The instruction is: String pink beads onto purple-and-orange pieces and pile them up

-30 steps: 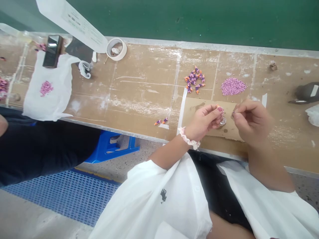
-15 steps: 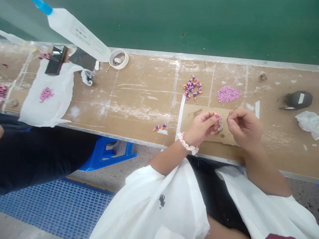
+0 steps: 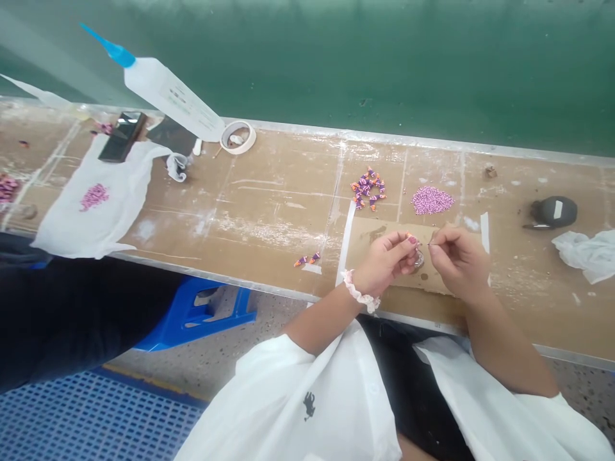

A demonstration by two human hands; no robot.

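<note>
Sitting nearest: white shirt sleeves and dark lap, cut off by the bottom edge. Resting above the workbench (image 3: 269, 211) edge: two hands, close together over a cardboard sheet (image 3: 384, 232). Left hand (image 3: 387, 262), wearing one frilly wrist band (image 3: 359, 296), pinching a tiny orange and pink piece (image 3: 412, 239) between thumb and fingertips, fingers curled tight around it. Right hand (image 3: 456, 259) pinching shut on something thin, too small to identify, pointing toward the piece. Glinting between the hands: one small shiny object (image 3: 419, 260), mostly hidden.

Lying left of the hands: two loose purple-orange pieces (image 3: 307, 259) near the bench edge. Lying beyond the cardboard: one cluster of purple-orange pieces (image 3: 369, 187), too jumbled to count, and one pink bead pile (image 3: 432, 200). Sitting farther right: one dark rounded object (image 3: 550, 212) and one crumpled white cloth (image 3: 586, 254), cut off by the frame.

Lying far left: one white bag (image 3: 96, 205) with a pink patch, one tape roll (image 3: 237, 137), one blue-tipped glue bottle (image 3: 163, 93).
</note>
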